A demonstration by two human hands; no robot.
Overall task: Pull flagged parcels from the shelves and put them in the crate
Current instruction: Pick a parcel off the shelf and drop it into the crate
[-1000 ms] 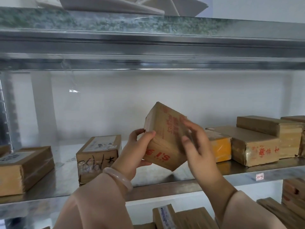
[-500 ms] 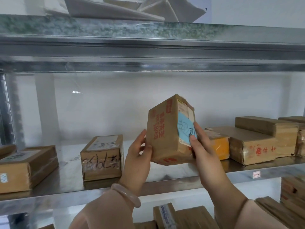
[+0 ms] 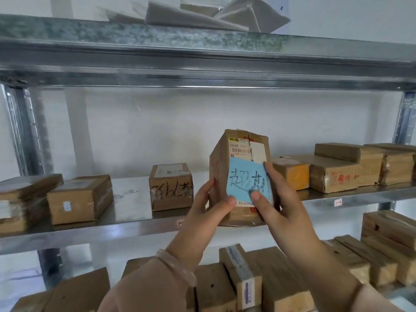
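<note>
I hold a brown cardboard parcel (image 3: 240, 154) upright in front of the middle shelf (image 3: 135, 228). Its near face carries a white shipping label and a blue sticky note (image 3: 245, 179) with handwritten characters. My left hand (image 3: 209, 206) grips the parcel's left side, thumb on the front. On the right side, my right hand (image 3: 276, 203) clasps the parcel with its thumb pressing the blue note. No crate is in view.
More brown parcels sit on the middle shelf: one with black scrawl (image 3: 172, 188), two at the left (image 3: 78, 199), a stack at the right (image 3: 337, 170). Parcels crowd the lower shelf (image 3: 247, 278). Folded grey bags (image 3: 213, 16) lie on the top shelf.
Both hands have turned the parcel so the face with the blue note now points at me. The view has dropped, showing more of the lower shelf.
</note>
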